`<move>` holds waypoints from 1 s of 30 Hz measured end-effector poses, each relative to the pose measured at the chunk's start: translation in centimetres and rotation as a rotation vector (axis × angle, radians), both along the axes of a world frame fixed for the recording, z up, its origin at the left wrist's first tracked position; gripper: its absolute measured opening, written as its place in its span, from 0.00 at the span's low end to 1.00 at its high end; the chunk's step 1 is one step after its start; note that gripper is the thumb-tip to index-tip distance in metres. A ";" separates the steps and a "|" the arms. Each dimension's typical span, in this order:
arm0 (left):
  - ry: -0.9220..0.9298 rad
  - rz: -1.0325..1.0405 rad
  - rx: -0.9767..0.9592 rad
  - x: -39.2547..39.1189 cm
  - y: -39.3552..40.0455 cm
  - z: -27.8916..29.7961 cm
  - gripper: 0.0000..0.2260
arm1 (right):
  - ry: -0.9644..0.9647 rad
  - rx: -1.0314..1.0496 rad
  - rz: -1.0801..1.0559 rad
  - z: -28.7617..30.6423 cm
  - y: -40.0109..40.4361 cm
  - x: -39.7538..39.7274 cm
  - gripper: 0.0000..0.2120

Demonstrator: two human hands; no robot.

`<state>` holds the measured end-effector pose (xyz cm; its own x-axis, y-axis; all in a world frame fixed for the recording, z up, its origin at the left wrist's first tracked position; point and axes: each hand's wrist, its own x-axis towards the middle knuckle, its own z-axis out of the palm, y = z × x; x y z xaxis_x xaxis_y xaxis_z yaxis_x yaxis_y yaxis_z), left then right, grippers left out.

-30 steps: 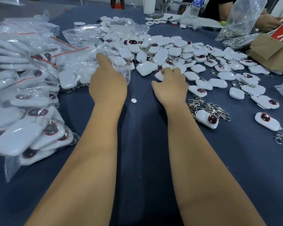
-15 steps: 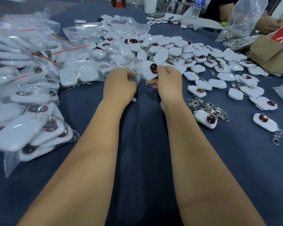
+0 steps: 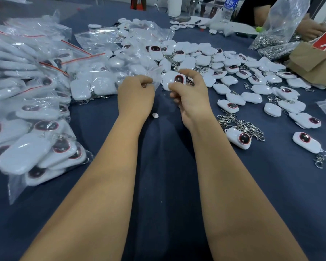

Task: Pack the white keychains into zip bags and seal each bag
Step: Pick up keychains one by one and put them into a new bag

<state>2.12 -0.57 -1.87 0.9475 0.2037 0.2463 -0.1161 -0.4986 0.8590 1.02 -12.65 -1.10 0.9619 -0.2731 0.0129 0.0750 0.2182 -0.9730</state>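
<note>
Head view, left edge: filled zip bags (image 3: 32, 102) heaped on the blue surface (image 3: 164, 185), too many to count
Left hand (image 3: 135, 97): fingers curled, pinching the mouth of a clear zip bag (image 3: 128, 72)
Open room: bare cloth between and around the two forearms; one small white bit (image 3: 155, 115) lies there
Right hand (image 3: 191, 95): thumb and fingers clamped on one white keychain (image 3: 174, 81), just beside the bag mouth
Right side: loose keychains (image 3: 233, 72) in dozens, uncounted; one pile of metal clasps (image 3: 241, 124); one cardboard box (image 3: 312, 61) at the edge
</note>
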 end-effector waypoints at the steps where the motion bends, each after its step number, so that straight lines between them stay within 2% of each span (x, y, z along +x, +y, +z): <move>1: 0.002 0.003 -0.002 0.0 0.0 0.0 0.16 | 0.010 -0.030 -0.013 -0.1 0.0 0.1 0.12; 2: 0.003 0.004 0.008 0.0 0.0 0.0 0.16 | 0.011 -0.047 -0.009 -0.2 0.0 0.2 0.11; 5: 0.012 0.000 0.061 0.3 0.1 -0.2 0.19 | -0.040 -0.103 0.037 -0.4 0.0 0.3 0.15; 8: 0.008 0.001 0.113 0.4 0.1 -0.3 0.19 | -0.066 -0.129 0.120 -0.3 0.5 0.1 0.03; 13: -0.038 -0.019 0.097 -0.4 -0.4 -0.2 0.16 | -0.043 -0.296 0.131 -0.7 1.0 0.2 0.05; 18: -0.011 0.073 -0.003 -0.9 -0.3 0.4 0.17 | -0.013 -0.463 0.038 -1.1 1.4 0.6 0.02; 23: 0.032 -0.026 -0.216 -1.2 -0.5 0.6 0.10 | 0.000 -0.528 0.028 -1.3 1.6 0.7 0.11; 25: 0.046 -0.050 -0.266 -1.0 -0.6 0.5 0.09 | -0.004 -0.509 0.030 -1.3 1.6 0.5 0.12; 30: 0.035 -0.080 -0.376 -0.7 -0.4 0.2 0.10 | 0.000 -0.415 0.046 -1.3 1.4 0.6 0.06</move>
